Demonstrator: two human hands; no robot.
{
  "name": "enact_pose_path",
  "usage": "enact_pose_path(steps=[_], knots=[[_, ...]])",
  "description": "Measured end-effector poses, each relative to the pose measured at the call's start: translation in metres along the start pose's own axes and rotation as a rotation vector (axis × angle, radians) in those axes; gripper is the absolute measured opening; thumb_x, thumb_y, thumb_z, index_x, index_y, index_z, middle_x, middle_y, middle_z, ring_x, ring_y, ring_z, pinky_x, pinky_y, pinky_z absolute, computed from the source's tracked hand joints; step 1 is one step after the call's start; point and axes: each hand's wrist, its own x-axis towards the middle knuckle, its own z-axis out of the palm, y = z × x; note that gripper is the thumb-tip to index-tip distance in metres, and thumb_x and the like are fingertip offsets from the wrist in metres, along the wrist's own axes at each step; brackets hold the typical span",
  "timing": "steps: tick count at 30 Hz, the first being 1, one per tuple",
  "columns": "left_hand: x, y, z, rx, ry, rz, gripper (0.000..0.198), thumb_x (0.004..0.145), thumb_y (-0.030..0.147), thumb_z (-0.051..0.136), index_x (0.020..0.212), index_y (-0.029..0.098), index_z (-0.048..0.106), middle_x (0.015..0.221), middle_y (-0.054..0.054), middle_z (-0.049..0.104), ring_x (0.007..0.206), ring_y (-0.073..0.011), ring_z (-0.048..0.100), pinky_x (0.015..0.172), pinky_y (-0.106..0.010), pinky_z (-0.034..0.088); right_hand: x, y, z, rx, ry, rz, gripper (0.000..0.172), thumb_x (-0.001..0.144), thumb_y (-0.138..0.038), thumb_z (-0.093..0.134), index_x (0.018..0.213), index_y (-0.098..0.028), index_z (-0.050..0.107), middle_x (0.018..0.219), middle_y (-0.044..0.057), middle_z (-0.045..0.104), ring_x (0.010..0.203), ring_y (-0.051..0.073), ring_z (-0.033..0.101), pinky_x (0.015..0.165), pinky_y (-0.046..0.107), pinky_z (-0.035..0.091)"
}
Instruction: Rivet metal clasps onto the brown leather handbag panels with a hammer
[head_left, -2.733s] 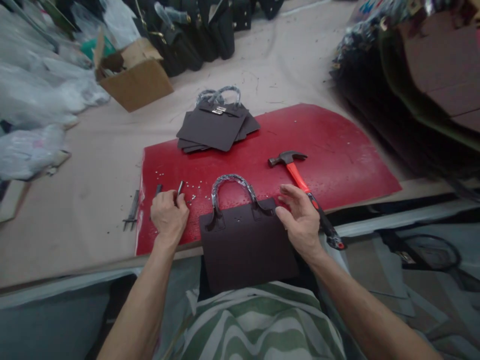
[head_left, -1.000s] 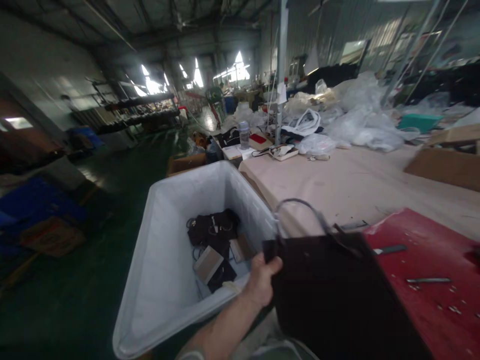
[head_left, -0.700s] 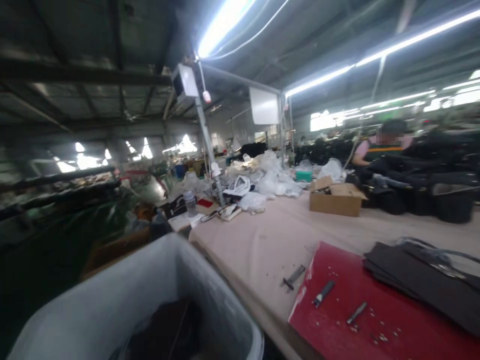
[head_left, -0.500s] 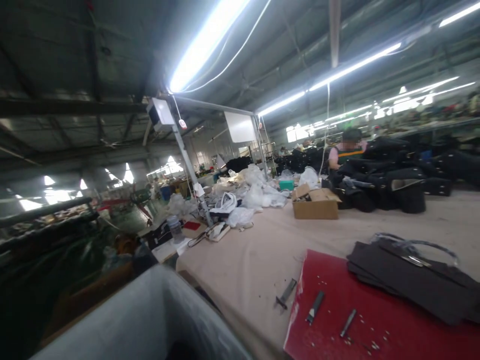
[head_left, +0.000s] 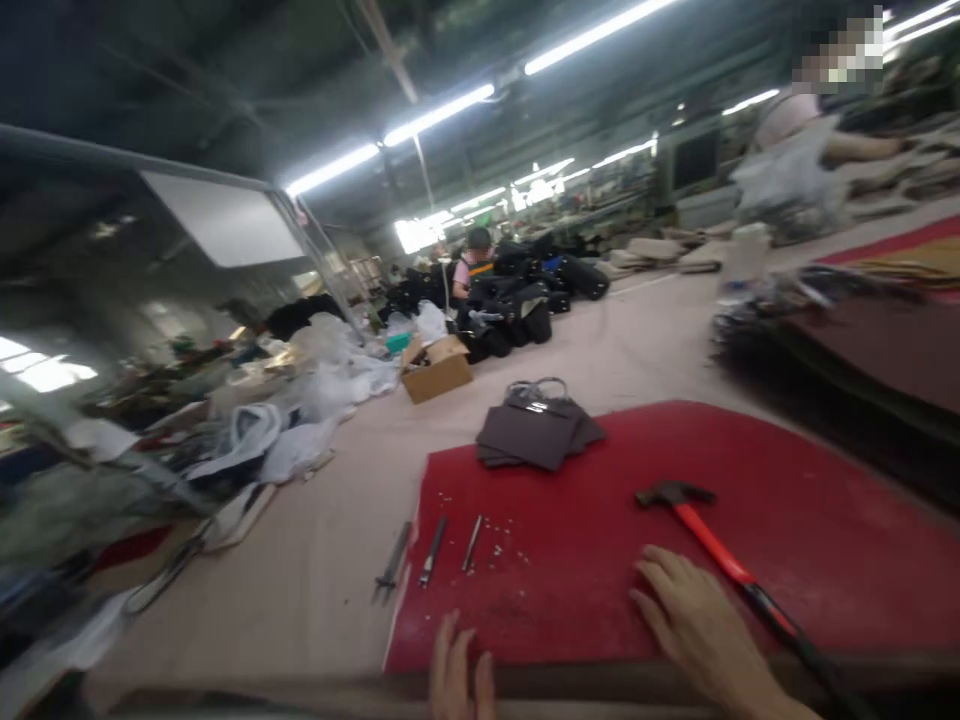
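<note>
At the near edge of the red mat (head_left: 577,560) is my left hand (head_left: 461,670), only its fingers showing, spread and holding nothing. My right hand (head_left: 694,620) rests open on the mat, fingers stretched out. Just right of it lies a claw hammer (head_left: 709,540) with an orange and black handle, apart from the fingers. A flat metal tool (head_left: 433,552) and a thin rod-like punch (head_left: 472,545) lie beyond my left hand among small pale bits. A caliper-like tool (head_left: 393,562) sits by the mat's left edge.
Dark brown panels (head_left: 529,437) with a wrapped handle on top are stacked at the mat's far edge. Behind stands an open cardboard box (head_left: 437,372). Plastic wrapping (head_left: 322,365) heaps at left, dark sheets (head_left: 885,350) at right. Two people work farther back, one near black bags (head_left: 525,310).
The view has swung right and down, bringing the hammer and both my hands into sight. The tools and the dark panels appear unmoved on the table.
</note>
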Motion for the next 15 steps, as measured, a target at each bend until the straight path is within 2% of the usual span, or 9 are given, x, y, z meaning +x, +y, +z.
enact_pose_path(steps=[3,7,11,15], knots=[[0.026,0.021,0.031,0.025,-0.092,0.173,0.032,0.094,0.037,0.049,0.114,0.023,0.070,0.135,-0.015,0.062,0.128,-0.0329,0.060,0.107,-0.053,0.053,0.001,-0.002,0.002,-0.063,-0.116,0.042,0.021,0.092,-0.021,0.050,0.097,-0.019,0.070,0.113,0.012,0.070,0.102,0.027,0.064,0.086,0.042,0.050],[0.081,0.057,0.058,0.101,-0.164,0.254,0.033,0.095,0.035,0.046,0.114,0.018,0.068,0.132,-0.016,0.063,0.127,-0.0309,0.059,0.108,-0.050,0.051,0.006,-0.012,0.003,-0.050,-0.160,0.100,0.022,0.093,-0.023,0.054,0.108,-0.020,0.069,0.124,0.012,0.066,0.112,0.028,0.059,0.096,0.044,0.044],[0.156,0.085,0.086,0.256,-0.226,0.257,0.030,0.095,0.029,0.048,0.115,0.015,0.065,0.123,-0.016,0.065,0.120,-0.0287,0.061,0.109,-0.045,0.049,0.001,-0.013,0.004,-0.015,-0.152,0.134,0.024,0.093,-0.023,0.053,0.111,-0.020,0.069,0.125,0.011,0.066,0.115,0.029,0.058,0.101,0.047,0.041],[0.241,0.100,0.111,0.431,-0.280,0.217,0.032,0.097,0.028,0.048,0.119,0.010,0.062,0.121,-0.019,0.065,0.119,-0.0286,0.060,0.107,-0.041,0.046,-0.003,-0.011,0.010,-0.021,-0.097,0.139,0.027,0.094,-0.025,0.050,0.112,-0.021,0.069,0.125,0.011,0.067,0.115,0.030,0.058,0.101,0.048,0.041]])
